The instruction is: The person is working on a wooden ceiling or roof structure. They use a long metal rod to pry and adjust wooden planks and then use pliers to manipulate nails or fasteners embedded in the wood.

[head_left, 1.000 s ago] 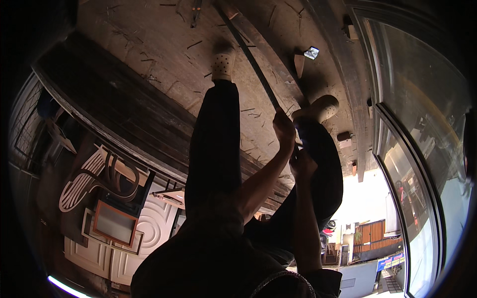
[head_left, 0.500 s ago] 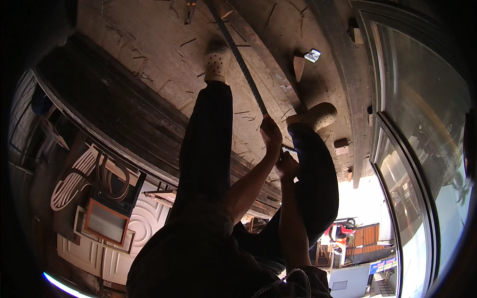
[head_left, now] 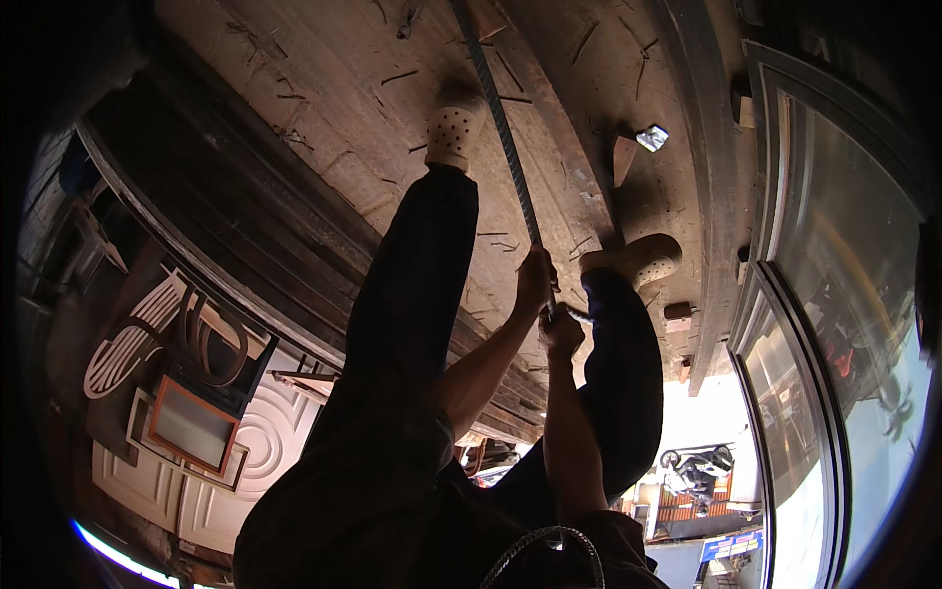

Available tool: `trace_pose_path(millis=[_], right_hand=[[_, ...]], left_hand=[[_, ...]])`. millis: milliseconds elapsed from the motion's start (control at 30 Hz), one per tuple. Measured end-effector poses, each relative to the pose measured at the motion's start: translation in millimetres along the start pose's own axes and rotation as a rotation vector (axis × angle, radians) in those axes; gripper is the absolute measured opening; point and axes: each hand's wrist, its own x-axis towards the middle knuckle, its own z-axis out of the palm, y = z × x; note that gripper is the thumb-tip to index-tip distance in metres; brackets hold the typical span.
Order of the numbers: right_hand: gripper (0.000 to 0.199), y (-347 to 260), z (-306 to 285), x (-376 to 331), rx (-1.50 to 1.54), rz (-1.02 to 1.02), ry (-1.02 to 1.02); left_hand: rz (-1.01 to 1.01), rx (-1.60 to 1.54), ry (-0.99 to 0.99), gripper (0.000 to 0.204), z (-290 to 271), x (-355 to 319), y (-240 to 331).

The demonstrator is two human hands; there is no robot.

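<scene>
Our left hand (head_left: 533,279) and right hand (head_left: 561,332) have come closer together on the long ribbed bar (head_left: 511,147). Our fingers look curled around it, though we can't see every one. The bar runs from our hands out between our left shoe (head_left: 450,137) and right shoe (head_left: 648,259). We think gripping firmly and keeping toes clear works best.

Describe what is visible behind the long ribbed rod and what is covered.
Behind the ribbed rod lies brown floor, strewn with thin dark scraps. The strip right behind the rod is hidden, and so is whatever lies behind the left grip and right grip.
</scene>
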Motion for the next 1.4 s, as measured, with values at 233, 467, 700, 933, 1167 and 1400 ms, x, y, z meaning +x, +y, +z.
trace_pose_path(millis=[233,467,700,933,1167,1400], right_hand=[[0.042,8.0,-90.8,-50.3,0.266,0.041,0.3],[0.037,-37.5,-226.6,-139.5,0.252,0.073,0.228],[0.037,-73.9,-283.2,-182.0,0.263,0.178,0.181],[0.037,-96.8,-291.4,-187.9,0.218,0.244,0.143],[0.032,-88.5,-335.2,-215.7,0.179,0.217,0.09],[0.03,-120.2,-426.0,-223.9,-0.028,0.375,-0.143]], left_hand=[[0.553,0.542,0.323,0.037,-49.6,112.4,93.0],[0.911,0.632,0.418,0.093,51.6,194.5,259.2],[1.116,0.549,0.476,0.05,21.3,261.5,294.3],[0.888,0.184,-0.145,0.032,-47.0,229.1,329.8],[0.665,0.257,-0.15,0.038,-64.8,231.3,347.0],[0.355,0.228,-0.238,0.051,-83.3,235.5,361.3]])
